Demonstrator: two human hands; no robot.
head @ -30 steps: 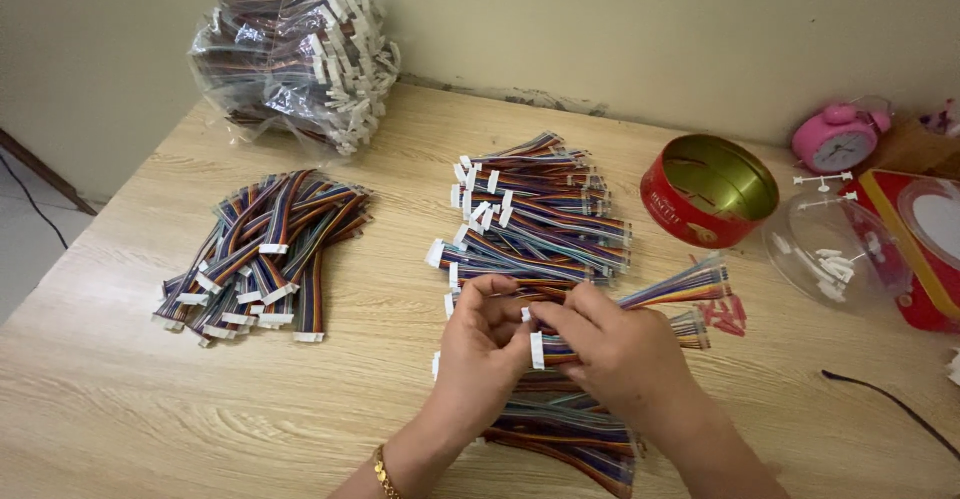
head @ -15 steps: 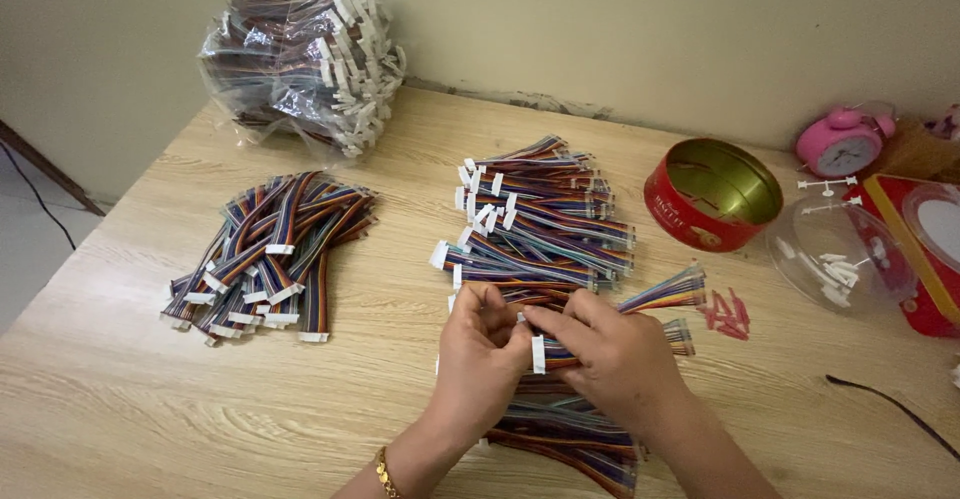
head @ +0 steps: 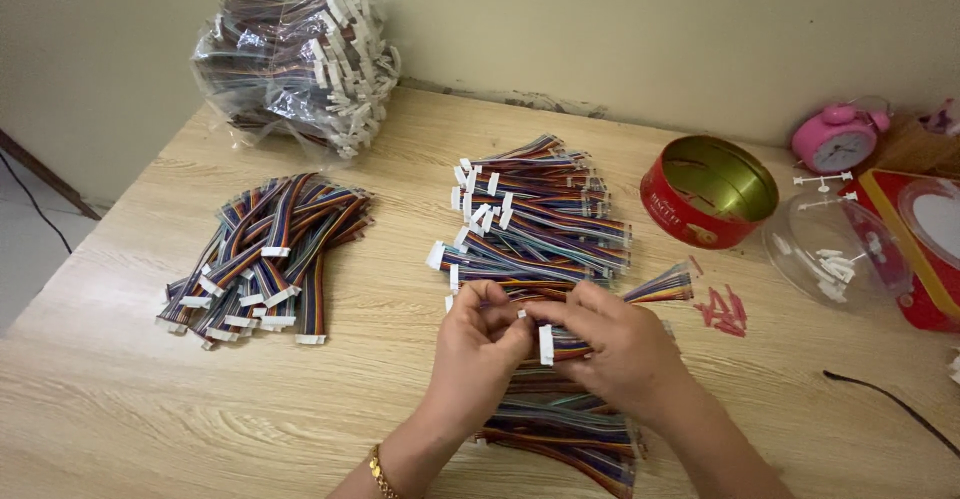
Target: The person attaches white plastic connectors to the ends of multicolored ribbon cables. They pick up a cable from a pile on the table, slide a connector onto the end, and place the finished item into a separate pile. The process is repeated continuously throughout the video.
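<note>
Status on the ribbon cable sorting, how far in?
Looks done: a pile of rainbow ribbon cables set aside at left. In hand: left hand and right hand work one white-plugged cable. Left: the middle cable stack and the full clear plastic bag.

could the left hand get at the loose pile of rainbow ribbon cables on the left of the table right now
Probably not at once: the left hand is pinching a rainbow ribbon cable with the right hand. The loose pile of rainbow ribbon cables itself lies uncovered.
</note>
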